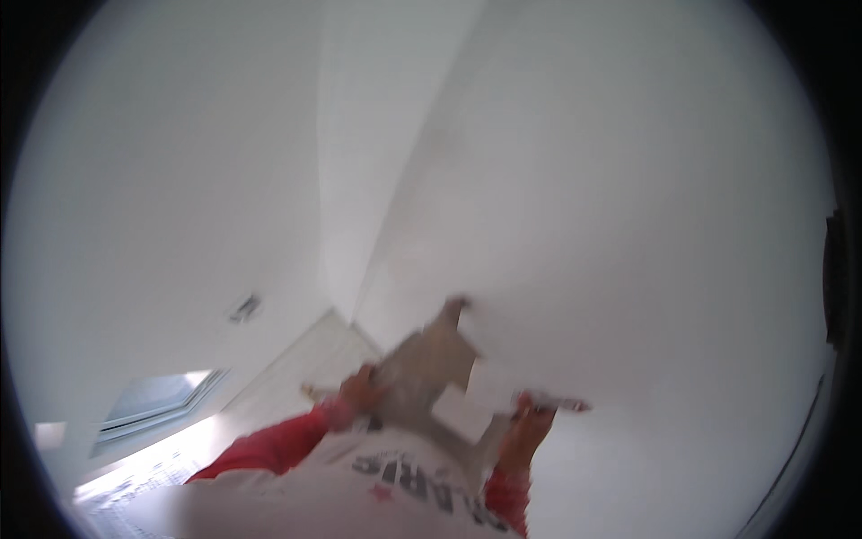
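White shirt (341,481) foremost, right hand (533,424) grips tool (571,405), left hand (362,392) apart.

- White top (301,492), dark lettering (391,471) and a red star (382,492) on its front
- Long red left sleeve (278,444)
- Red right sleeve (508,496)
- Left hand (362,393) and right hand (530,424) bare

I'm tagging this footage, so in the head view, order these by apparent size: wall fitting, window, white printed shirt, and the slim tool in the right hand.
1. White printed shirt, clearly largest
2. Window
3. Slim tool, blurred
4. Wall fitting
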{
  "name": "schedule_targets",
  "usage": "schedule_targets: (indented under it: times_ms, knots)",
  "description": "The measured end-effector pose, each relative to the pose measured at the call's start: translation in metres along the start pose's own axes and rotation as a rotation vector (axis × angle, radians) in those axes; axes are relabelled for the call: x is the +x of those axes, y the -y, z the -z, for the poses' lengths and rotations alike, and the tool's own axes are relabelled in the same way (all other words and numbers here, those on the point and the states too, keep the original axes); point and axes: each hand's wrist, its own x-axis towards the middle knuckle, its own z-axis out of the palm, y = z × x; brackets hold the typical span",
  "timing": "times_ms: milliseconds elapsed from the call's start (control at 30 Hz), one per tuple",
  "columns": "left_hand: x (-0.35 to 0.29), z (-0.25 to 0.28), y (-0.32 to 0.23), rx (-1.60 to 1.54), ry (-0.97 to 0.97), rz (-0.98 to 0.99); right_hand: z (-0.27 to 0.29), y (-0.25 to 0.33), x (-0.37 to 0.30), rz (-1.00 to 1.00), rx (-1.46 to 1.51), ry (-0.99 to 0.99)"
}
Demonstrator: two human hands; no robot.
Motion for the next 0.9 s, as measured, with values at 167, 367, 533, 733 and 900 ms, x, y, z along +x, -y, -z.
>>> schedule_targets:
  times_ms: [167, 367, 533, 733, 900]
  knots:
    - [0.015, -0.004, 0.012, 0.006, -0.025, -0.099, 0.045, 0.003, 0.021, 0.133, -0.379, 0.265]
    - [0.008, 0.009, -0.016, 0.296, -0.168, -0.428, 0.041, 0.006, 0.018, 0.106, -0.513, 0.615]
    - [0.005, 0.009, -0.058, 0.404, -0.003, -0.804, 0.030, -0.038, 0.005, 0.101, -0.431, 0.628]
    - [0.019, -0.027, -0.085, 0.478, 0.211, -0.823, 0.023, -0.089, -0.002, 0.296, -0.685, 0.708]
    - [0.029, -0.037, -0.083, 0.619, 0.205, -0.759, 0.032, -0.094, 0.003, 0.185, -0.597, 0.805]
